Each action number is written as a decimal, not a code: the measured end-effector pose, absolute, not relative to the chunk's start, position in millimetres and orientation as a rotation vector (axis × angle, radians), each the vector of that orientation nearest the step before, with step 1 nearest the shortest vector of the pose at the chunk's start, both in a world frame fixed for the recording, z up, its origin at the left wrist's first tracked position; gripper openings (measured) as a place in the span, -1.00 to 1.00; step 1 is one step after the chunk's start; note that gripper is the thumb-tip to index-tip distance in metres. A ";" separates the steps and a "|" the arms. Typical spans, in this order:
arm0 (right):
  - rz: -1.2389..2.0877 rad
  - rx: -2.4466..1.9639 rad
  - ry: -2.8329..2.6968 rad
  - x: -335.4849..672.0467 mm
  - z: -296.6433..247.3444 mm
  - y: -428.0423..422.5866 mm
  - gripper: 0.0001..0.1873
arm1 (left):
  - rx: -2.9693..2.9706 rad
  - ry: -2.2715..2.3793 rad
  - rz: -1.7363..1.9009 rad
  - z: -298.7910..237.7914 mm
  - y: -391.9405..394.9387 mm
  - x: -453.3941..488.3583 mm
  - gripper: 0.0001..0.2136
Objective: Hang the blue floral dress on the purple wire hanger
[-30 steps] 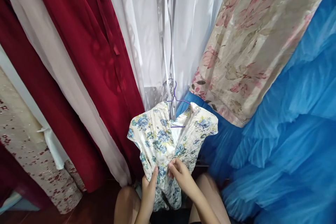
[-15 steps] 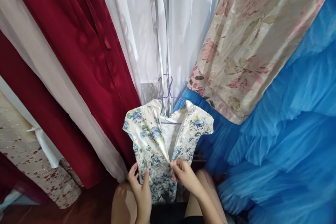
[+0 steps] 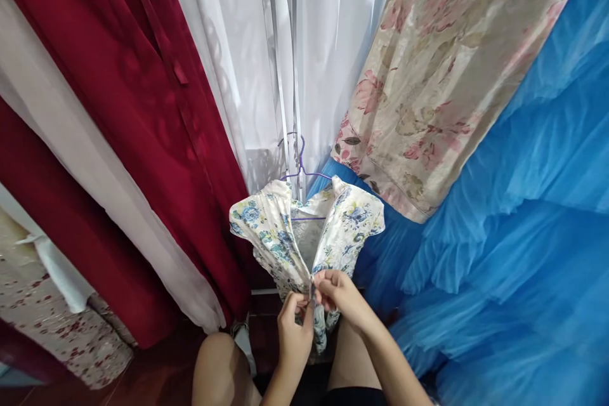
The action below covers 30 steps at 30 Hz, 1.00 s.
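A white dress with blue and yellow flowers (image 3: 347, 235) hangs on a purple wire hanger (image 3: 301, 163), its front parted in a deep V. At the bottom of that V, my right hand (image 3: 339, 292) pinches the fabric edge with thumb and fingers. Close beside it, slightly lower, my left hand (image 3: 295, 323) is closed on the dress cloth below the opening. The lower part of the dress is gathered and bunched under both hands. Any small fastener between the fingertips is hidden.
Long red cloth (image 3: 157, 158) and pale pink cloth (image 3: 109, 165) hang at left. White drapes (image 3: 247, 63) hang behind the hanger. A beige floral garment (image 3: 428, 76) and ruffled blue tulle (image 3: 518, 254) fill the right. My knees and the dark tiled floor (image 3: 157, 361) are below.
My left hand has moved right from the dress's side to beside my right hand, closing on the cloth. The lower dress has narrowed into folds. The view has shifted slightly.
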State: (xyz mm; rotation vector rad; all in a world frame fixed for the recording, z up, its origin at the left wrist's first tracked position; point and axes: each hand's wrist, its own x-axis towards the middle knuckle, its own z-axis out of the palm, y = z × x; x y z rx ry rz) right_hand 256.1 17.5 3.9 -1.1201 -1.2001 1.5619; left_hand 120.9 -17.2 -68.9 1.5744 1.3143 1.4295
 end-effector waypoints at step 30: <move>1.110 -1.012 -1.503 265.4 160.5 88.7 -0.75 | 1.981 1.050 1.485 117.8 79.5 100.2 -0.66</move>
